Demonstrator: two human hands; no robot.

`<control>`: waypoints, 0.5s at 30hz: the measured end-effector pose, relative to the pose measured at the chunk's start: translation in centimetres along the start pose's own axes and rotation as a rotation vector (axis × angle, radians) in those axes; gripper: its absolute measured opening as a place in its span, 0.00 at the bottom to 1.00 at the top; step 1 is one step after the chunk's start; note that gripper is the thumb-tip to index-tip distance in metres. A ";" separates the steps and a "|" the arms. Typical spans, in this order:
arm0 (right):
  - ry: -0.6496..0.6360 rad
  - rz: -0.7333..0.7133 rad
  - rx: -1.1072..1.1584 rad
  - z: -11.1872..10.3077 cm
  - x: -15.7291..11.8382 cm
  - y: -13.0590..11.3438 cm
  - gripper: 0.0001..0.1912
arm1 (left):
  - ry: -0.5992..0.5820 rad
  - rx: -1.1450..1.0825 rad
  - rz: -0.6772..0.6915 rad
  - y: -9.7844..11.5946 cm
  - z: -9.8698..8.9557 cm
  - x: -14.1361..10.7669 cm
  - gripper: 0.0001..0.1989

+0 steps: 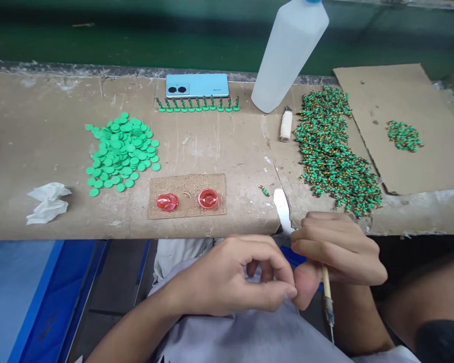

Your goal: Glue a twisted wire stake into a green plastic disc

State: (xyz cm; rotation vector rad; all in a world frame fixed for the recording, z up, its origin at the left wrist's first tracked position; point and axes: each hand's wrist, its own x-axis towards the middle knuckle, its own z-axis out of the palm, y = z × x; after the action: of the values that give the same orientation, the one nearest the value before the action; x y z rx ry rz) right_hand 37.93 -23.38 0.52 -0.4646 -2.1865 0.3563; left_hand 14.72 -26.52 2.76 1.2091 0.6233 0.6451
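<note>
The right hand (340,247), the nearer, has its fingers curled on a slim pale wooden stick with a needle-like tip (328,297), pointing bodyward below them, while the left hand (245,277) presses thumb and forefinger together, contents unclear

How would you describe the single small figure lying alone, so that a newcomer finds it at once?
On the cardboard-covered table, find the tall, blue-capped bottle. Closer to the near edge, left of the long heap of green-and-dark pieces, lies the small figure; unlike those crowded pieces, it lies alone.
</note>
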 end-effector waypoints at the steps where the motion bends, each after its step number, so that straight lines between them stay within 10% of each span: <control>1: 0.004 -0.003 -0.005 0.1 0.0 0.0 0.19 | 0.009 -0.016 0.003 -0.1 0.1 0.0 0.04; 15: -0.004 0.027 -0.041 0.2 0.0 0.2 0.19 | 0.137 0.025 0.156 -0.3 -0.4 -0.5 0.03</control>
State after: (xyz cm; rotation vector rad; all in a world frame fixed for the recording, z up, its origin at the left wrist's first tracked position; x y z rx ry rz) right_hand 37.83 -23.16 0.35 -0.5171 -2.1968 0.3281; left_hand 14.10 -26.67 2.41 1.2522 0.6574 0.8591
